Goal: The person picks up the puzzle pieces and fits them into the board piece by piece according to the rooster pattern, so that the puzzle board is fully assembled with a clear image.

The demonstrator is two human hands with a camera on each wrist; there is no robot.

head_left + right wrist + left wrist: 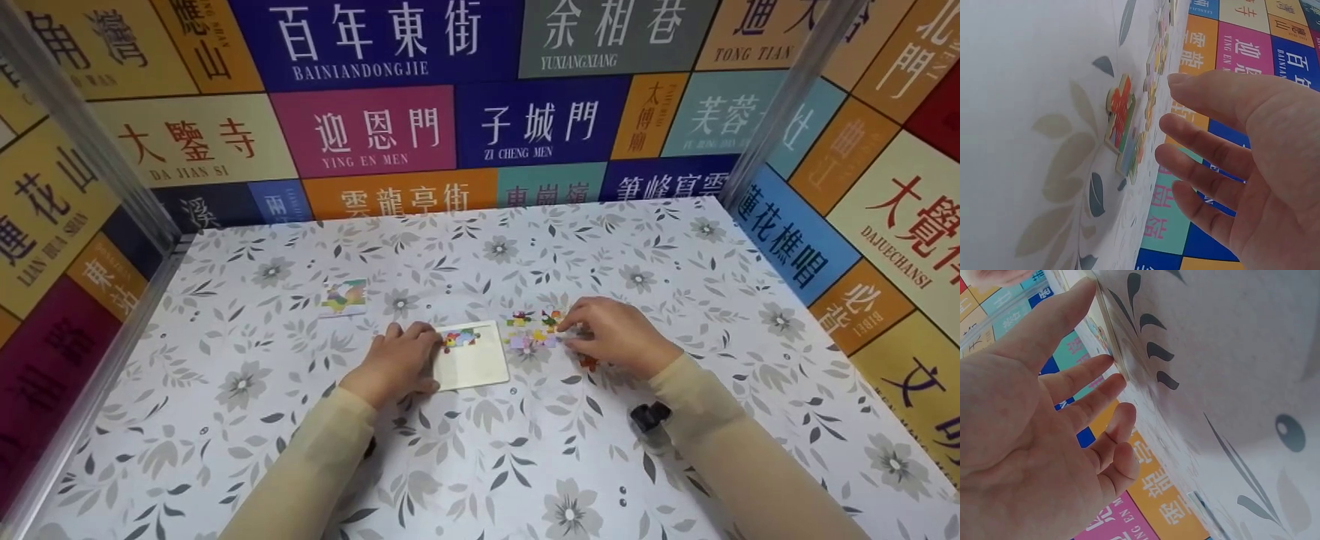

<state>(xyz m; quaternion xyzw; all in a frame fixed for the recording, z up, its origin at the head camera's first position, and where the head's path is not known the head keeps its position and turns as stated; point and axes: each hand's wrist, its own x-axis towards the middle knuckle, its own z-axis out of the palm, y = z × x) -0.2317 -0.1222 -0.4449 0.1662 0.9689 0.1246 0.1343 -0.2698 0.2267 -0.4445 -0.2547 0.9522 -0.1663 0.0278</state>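
Note:
My left hand (pixel 395 358) rests at the left side of a cream puzzle board (pixel 472 367). Thumb and fingertips touch the board's edge in the left wrist view, with the ring and little fingers bent. A few joined colourful puzzle pieces (pixel 463 337) lie along the board's upper part. To the right of the board, several loose jigsaw pieces (pixel 531 339) are spread on the table. Over their right side is my right hand (pixel 611 334), its fingers apart and holding nothing in the right wrist view. A red puzzle piece (pixel 1121 109) lies below that hand, partly hidden in the head view.
A puzzle square (pixel 344 298) in several colours lies at the back left on the flower-patterned tabletop (pixel 480 465). Panels with large printed characters (pixel 375 127) stand along the back and both sides. A small black device (pixel 649 415) sits at my right sleeve.

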